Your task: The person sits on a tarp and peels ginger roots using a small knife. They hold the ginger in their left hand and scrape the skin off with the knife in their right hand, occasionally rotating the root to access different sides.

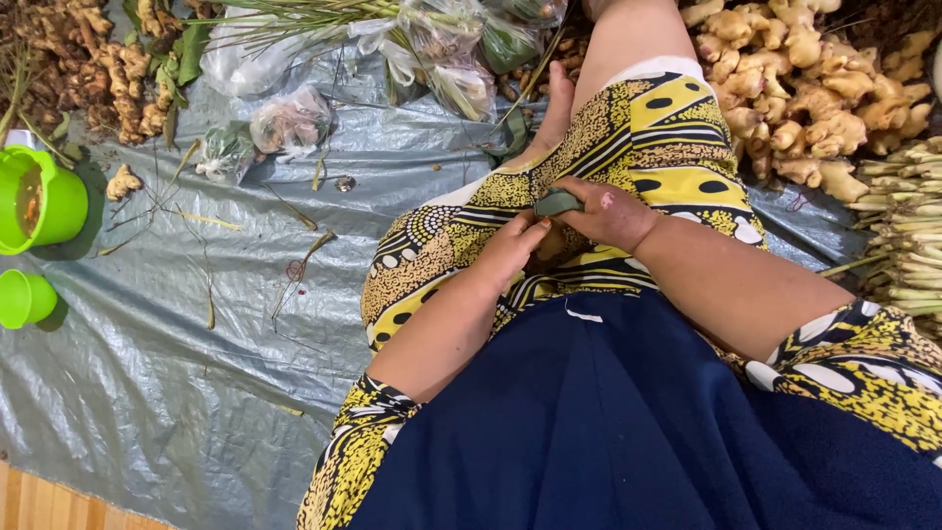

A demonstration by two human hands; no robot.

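Tubs come first at the far left: a large green tub (39, 201) and a smaller green cup (24, 297) stand on the grey tarpaulin (177, 393), off to the side, I judge, so that they stay within an arm's stretch without crowding the lap. Behind them a heap of darker ginger roots (88, 69) lies along the top edge, with loose stalks and dry leaves scattered on the sheet in front of it. Further along, clear knotted plastic bags (289, 123) lie near the middle top, some with greenery inside; what else they hold I cannot tell.

In the centre I see my left hand (510, 250) resting on the yellow-and-black patterned skirt (628, 128), fingers curled in toward the small grey-green folded piece (557, 202) and touching its lower side. My right hand (608, 211) is closed over that same piece from above, thumb and fingers pinching it, so both hands meet on it just over the thigh. The lap likely serves as a steady support here, keeping the piece close and braced. What the piece is made of I cannot make out.

To the right, a pile of pale ginger (805, 88) lies beside the leg, and bundled lemongrass stalks (903, 236) lie at the far right edge, their cut ends pointing inward.
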